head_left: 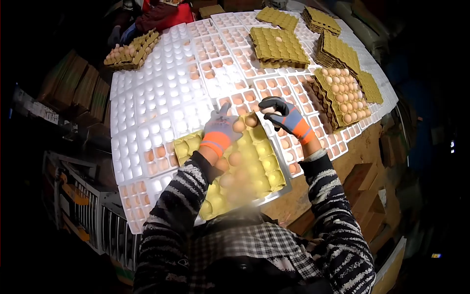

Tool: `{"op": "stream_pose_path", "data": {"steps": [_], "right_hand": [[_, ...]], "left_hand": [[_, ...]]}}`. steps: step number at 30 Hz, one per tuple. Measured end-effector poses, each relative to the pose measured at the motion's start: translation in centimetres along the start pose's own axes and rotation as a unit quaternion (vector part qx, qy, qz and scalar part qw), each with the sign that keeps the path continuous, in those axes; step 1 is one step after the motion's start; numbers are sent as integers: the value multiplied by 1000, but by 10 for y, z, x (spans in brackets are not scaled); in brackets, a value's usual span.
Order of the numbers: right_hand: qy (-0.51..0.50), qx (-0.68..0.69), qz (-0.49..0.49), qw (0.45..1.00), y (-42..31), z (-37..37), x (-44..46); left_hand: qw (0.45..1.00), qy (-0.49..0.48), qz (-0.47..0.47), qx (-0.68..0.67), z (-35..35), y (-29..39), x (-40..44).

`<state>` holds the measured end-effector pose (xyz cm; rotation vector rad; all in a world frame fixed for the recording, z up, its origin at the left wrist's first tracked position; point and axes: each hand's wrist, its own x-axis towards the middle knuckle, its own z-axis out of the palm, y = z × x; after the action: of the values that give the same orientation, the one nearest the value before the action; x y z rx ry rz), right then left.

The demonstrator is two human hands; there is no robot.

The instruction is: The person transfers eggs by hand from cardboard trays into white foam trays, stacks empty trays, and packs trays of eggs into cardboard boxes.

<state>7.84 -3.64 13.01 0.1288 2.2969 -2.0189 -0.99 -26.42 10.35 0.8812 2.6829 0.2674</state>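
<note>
My left hand (219, 128), in a grey glove with an orange cuff, is over the far left part of a yellow-green pulp egg tray (268, 164). One finger stretches forward toward a white moulded tray; the others are mostly hidden under the hand. Beside it, a brown egg (238, 126) and another egg (251, 120) sit at the tray's far edge. My right hand (289, 120), in a grey-blue glove with dark fingertips, is closed around a pale egg (269, 111) above the white trays. Several more eggs lie in the pulp tray, some blurred by a smear.
White moulded trays (159, 98) cover the table, some cells holding eggs. A stack with a full egg tray (345, 95) stands at right; stacked pulp trays (279, 47) stand farther back. Across the table, another person's sleeve (164, 19) shows near a part-filled pulp tray (132, 51).
</note>
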Motion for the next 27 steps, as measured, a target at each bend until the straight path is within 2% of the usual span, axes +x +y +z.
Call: {"op": "stream_pose_path", "data": {"steps": [1,2,4,6,8,10,11,12,13,14,16,18,19,20,22,24,25,27], "right_hand": [[-2,-217,-170,961,8,9,17],[15,-392,-119,912,13,12,18],[27,-598,-22,800,10,37,32],[-19,-627,7,778,6,44,40],[-4,-609,24,792,-15,43,37],[14,-566,9,824,-32,46,37],[0,-547,-48,836,-34,58,45],[-12,-526,-102,844,-35,75,52],[-47,-472,-140,869,-32,100,69],[-72,-486,-158,857,-40,137,85],[-124,-505,-131,844,-29,210,130],[-160,-506,-155,833,-1,266,169],[-178,-547,-130,807,11,292,188],[-231,-600,-95,760,18,310,204],[-259,-638,-97,719,59,327,231],[-240,-657,-101,707,70,329,245],[-231,-667,-103,700,69,331,248],[-243,-653,-87,712,62,335,253]], "left_hand": [[998,36,4,-47,6,-3,3],[993,72,2,-93,12,-11,3],[940,205,69,-263,26,-35,4],[888,212,115,-392,25,-59,-8],[860,240,100,-440,14,-86,-40],[759,232,43,-607,11,-130,-69],[852,311,34,-420,21,-171,-75],[889,317,-29,-328,28,-206,-81],[846,329,-33,-419,49,-242,-85],[860,322,-106,-381,54,-264,-91],[890,312,-154,-295,80,-304,-87],[918,282,-146,-237,104,-324,-80],[922,261,-144,-248,125,-339,-73],[943,245,-141,-179,122,-340,-74],[922,270,-152,-233,113,-339,-81],[894,288,-153,-307,101,-345,-83],[901,250,-173,-309,94,-348,-85],[896,257,-206,-297,81,-350,-78]]}}
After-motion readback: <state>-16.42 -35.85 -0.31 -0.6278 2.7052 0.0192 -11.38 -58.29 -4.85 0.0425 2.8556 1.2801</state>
